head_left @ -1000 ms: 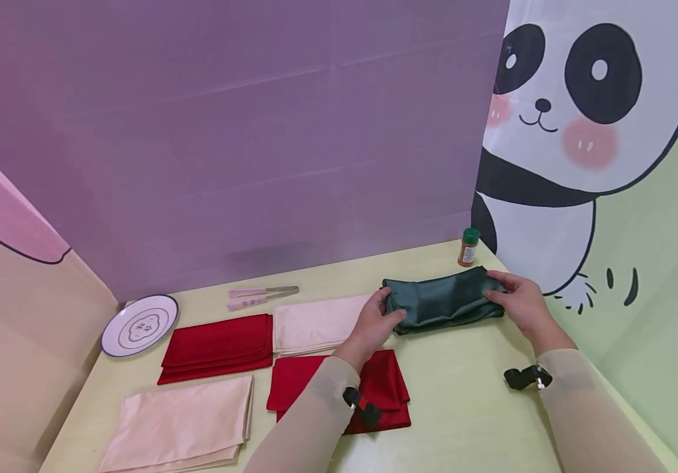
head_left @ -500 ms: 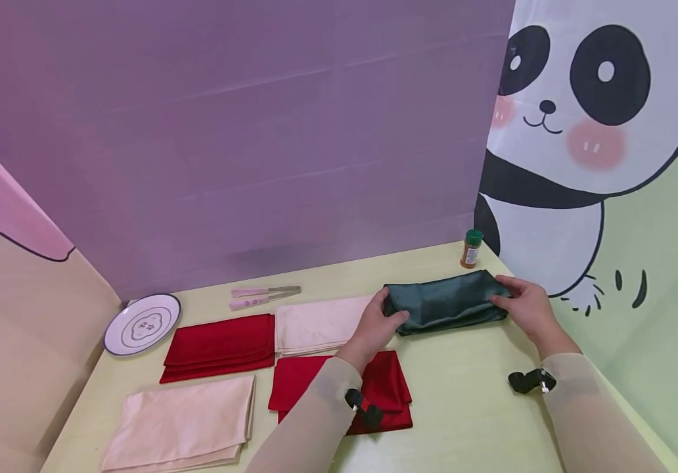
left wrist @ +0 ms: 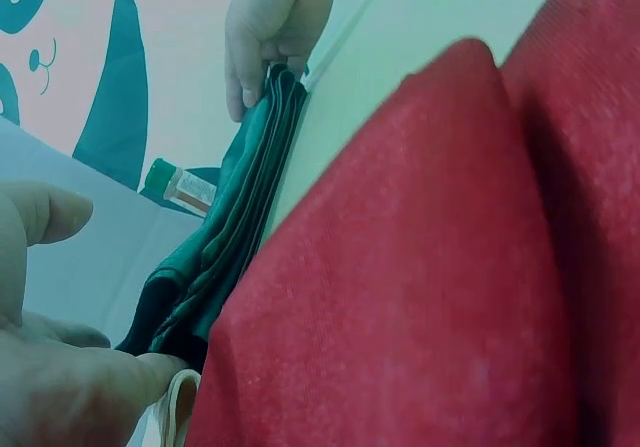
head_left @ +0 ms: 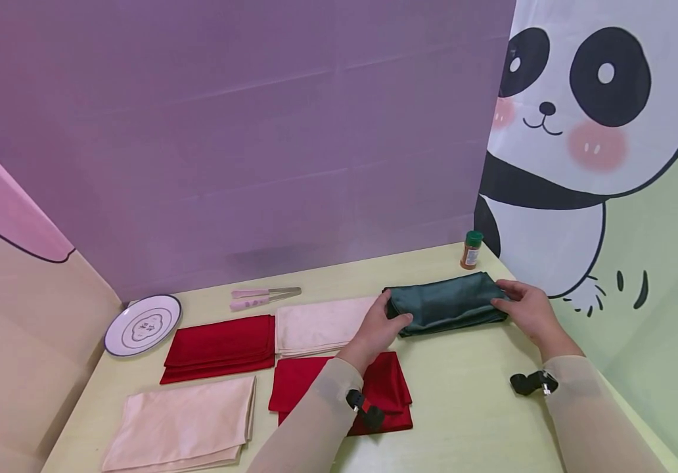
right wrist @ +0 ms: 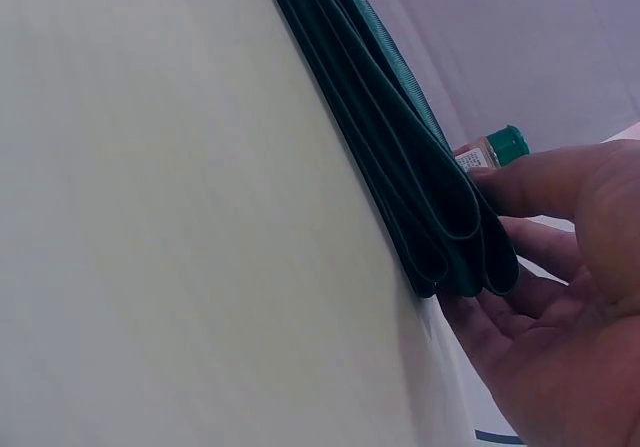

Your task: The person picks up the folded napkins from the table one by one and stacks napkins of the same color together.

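A folded dark green satin cloth (head_left: 448, 302) lies at the back right of the table, its stacked layers showing at the side in both wrist views. My left hand (head_left: 374, 332) holds its left end between thumb and fingers; in the left wrist view one finger (left wrist: 60, 215) stands off the cloth. At the other end, my right hand (head_left: 531, 315) grips the corner, thumb (right wrist: 530, 182) on the upper side and fingers lower down around the folded edge. A folded red cloth (head_left: 389, 387) lies partly under my left forearm.
Left of the green cloth are a white folded cloth (head_left: 315, 322), another red one (head_left: 221, 345) and a pale pink one (head_left: 185, 420). A plate (head_left: 144, 325), pink-handled tongs (head_left: 262, 297) and a green-capped spice jar (head_left: 472, 249) stand or lie along the back, before a purple wall (head_left: 256, 131).
Both hands keep their places at the two ends of the green cloth. The head view has shifted slightly, and the left thumb has moved a little to the right along the cloth.
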Action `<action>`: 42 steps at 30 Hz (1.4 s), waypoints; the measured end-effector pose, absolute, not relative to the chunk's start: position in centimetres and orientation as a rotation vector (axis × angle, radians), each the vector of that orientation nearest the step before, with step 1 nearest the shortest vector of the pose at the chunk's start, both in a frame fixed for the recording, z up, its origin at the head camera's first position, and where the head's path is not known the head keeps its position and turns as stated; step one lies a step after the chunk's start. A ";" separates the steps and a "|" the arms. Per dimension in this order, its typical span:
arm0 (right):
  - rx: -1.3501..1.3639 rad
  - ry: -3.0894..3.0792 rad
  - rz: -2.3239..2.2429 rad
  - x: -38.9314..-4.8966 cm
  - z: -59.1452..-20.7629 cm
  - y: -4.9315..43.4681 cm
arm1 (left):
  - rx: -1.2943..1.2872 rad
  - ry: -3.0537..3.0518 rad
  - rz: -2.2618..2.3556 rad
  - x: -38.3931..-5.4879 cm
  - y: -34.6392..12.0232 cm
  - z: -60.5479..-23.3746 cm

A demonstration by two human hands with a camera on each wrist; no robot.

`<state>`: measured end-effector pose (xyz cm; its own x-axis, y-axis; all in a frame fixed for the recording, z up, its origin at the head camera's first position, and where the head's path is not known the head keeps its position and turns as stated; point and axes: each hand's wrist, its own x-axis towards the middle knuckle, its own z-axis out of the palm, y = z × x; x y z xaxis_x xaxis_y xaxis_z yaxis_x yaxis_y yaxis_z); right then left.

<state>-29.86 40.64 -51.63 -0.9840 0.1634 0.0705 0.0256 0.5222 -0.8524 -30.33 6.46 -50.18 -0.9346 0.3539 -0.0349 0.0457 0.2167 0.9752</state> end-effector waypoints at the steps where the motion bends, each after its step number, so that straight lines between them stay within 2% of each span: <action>1: -0.154 -2.615 1.463 -29.9 -51.6 40.6 | 0.379 2.239 1.784 -30.3 6.4 -50.2; 24: -0.170 -2.612 1.467 -29.6 -51.0 39.8 | 0.398 2.135 1.879 -30.5 5.7 -50.1; 42: -0.185 -2.566 1.333 -28.9 -49.2 38.5 | 0.620 2.208 1.929 -30.0 2.5 -49.5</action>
